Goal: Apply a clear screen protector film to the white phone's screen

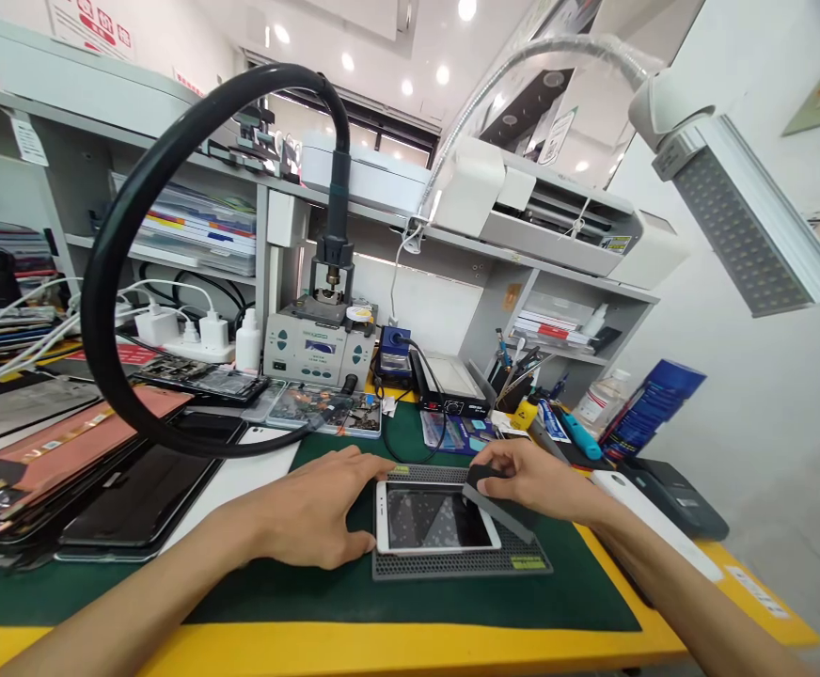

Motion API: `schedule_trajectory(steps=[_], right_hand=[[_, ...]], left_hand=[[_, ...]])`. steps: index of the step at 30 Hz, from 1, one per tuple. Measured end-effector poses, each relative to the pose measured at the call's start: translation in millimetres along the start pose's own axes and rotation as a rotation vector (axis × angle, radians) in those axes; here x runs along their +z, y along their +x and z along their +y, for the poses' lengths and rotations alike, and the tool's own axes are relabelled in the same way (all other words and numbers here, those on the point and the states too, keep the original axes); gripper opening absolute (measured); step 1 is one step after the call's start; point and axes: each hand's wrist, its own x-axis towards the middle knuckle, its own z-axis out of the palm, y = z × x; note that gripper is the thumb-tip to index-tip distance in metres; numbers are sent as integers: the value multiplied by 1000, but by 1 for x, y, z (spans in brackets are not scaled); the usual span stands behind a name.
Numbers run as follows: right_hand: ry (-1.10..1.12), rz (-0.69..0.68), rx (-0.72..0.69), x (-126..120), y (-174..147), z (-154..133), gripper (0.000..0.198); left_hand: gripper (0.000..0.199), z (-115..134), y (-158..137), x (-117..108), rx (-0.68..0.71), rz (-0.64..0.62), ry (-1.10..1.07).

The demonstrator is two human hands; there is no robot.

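A white-framed smartphone (439, 517) lies flat, its dark screen marked with pale specks or bubbles. Beneath it is a grey perforated mat (445, 566). My left hand (311, 508) rests at the phone's left end, thumb near the lower corner and fingers stretched toward the mat's far edge; thumb and fingers are apart. Between the fingers of my right hand (529, 478) is a flat-bladed squeegee (498, 512) with a black grip and grey blade. The blade slants over the phone's right end; whether it presses on the glass I cannot tell.
Stacked phones and panels (134, 498) crowd the left side. A thick black hose (100, 254) loops in front of a rework station (318, 348). Above right hangs an LED lamp (749, 216). A white phone back (656, 527) lies beside my right forearm.
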Motion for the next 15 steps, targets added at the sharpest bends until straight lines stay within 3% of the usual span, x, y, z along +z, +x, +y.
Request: schedule_trajectory(steps=[6, 11, 15], right_hand=[[-247, 237, 141, 28, -4, -33, 19], [-399, 273, 210, 39, 10, -44, 23], [-463, 271, 245, 47, 17, -47, 41]], left_hand=[[73, 0, 0, 1, -15, 9, -1], [75, 1, -1, 2, -19, 14, 7], [75, -1, -1, 3, -11, 21, 12]])
